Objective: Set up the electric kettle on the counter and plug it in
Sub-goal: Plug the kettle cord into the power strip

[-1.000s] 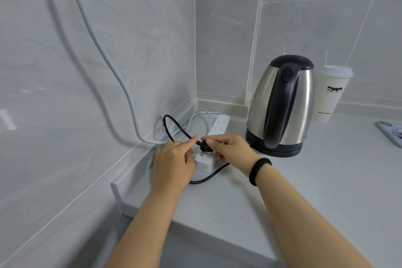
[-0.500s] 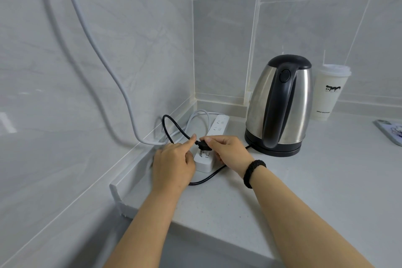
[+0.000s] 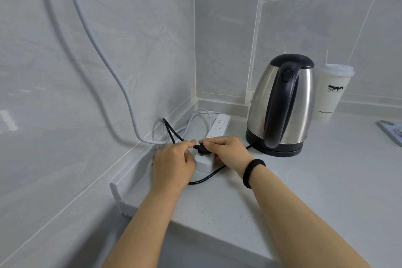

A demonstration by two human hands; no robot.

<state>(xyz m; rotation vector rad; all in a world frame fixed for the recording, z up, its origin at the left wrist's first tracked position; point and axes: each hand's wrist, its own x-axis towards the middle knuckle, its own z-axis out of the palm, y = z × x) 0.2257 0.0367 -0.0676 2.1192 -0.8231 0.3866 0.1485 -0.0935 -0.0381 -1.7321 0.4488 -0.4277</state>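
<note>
1. The counter (image 3: 304, 191) is seen to carry the steel kettle (image 3: 282, 106), set upright on its black base near the corner
2. The white power strip (image 3: 214, 135) is laid beside the wall
3. The black plug (image 3: 201, 148) (at the strip's near end) is pinched by the right hand (image 3: 226, 151)
4. The black cord (image 3: 174, 135) is pinched by the left hand (image 3: 174, 164)

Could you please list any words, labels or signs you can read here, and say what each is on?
None reads for certain.
White cup: a dark drawing, and a small line of print below it, too blurred to quote.
Kettle, power strip, plug: no text visible.
</note>
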